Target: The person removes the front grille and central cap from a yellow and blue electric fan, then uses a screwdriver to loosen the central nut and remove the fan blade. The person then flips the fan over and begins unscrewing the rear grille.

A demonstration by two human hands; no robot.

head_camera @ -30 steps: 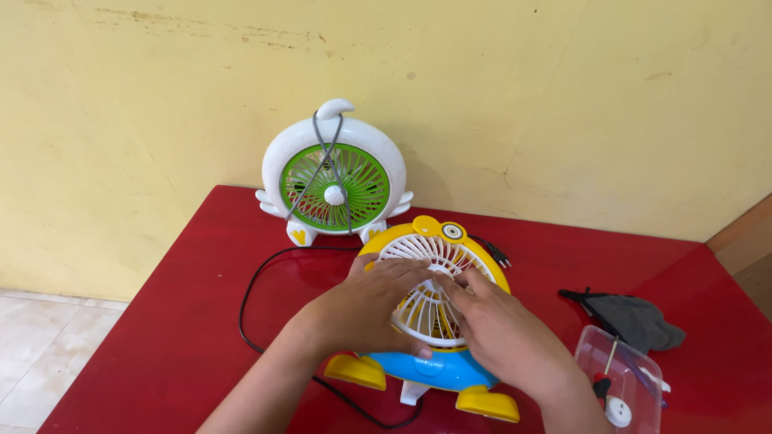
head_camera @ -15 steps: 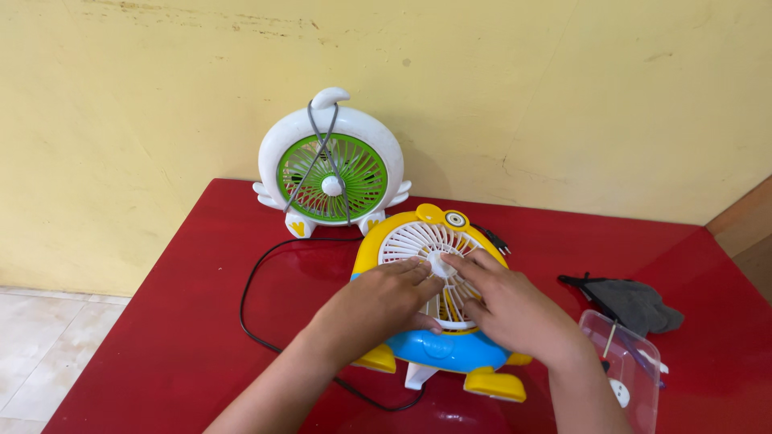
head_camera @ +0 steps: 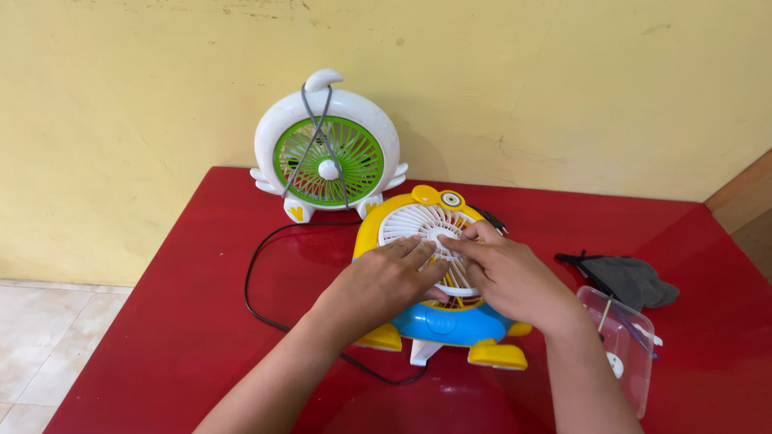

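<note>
A small yellow and blue toy-shaped fan (head_camera: pixel 438 321) with a white front grille (head_camera: pixel 418 221) lies tilted on the red table (head_camera: pixel 185 321). My left hand (head_camera: pixel 382 281) rests flat on the lower left of the grille, fingers spread toward the white hub. On the right half of the grille lies my right hand (head_camera: pixel 511 281), its fingertips at the hub. Neither hand grips anything. The fan's black cord (head_camera: pixel 249 281) loops off to the left.
A white fan with a green grille (head_camera: pixel 326 157) stands upright against the yellow wall, a grey cord draped over it. A black plug (head_camera: pixel 494 221) lies behind the yellow fan. At the right are a grey cloth (head_camera: pixel 627 277) and a clear plastic box (head_camera: pixel 623 345) with small parts.
The view has tilted down a little, so everything sits higher in the frame. Both hands have slid up the grille toward its hub, and more of the blue base shows.
</note>
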